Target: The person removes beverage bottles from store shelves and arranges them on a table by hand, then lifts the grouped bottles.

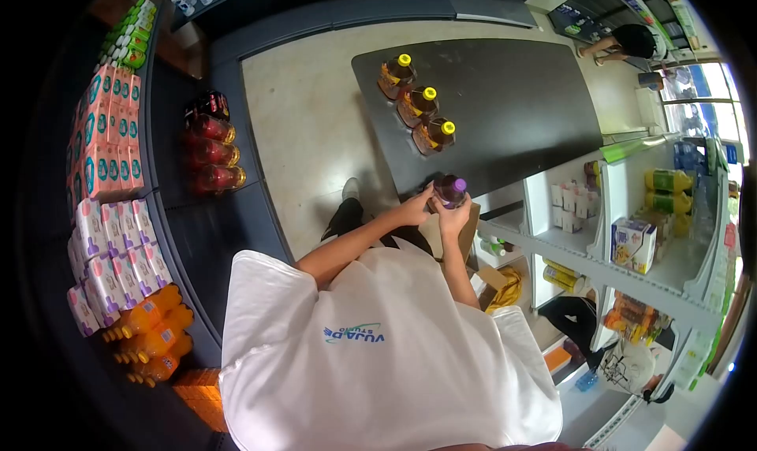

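A dark bottle with a purple cap (449, 189) is held between both my hands at the near edge of the dark table (512, 96). My left hand (416, 206) is closed around its left side. Wrapped on the lower right side is my right hand (453, 217). Beyond them, three upright bottles of dark drink with yellow caps stand in a slanting row along the table's left side: a near bottle (434, 138), a middle bottle (415, 108) and a far bottle (394, 78).
On the left, dark shelving carries pink cartons (110, 136), red drink bottles (214, 153) and orange juice bottles (158, 333). White shelves (552, 246) with goods stand on the right. A crouching person (627, 364) is at the lower right; another person (631, 41) is at the far right.
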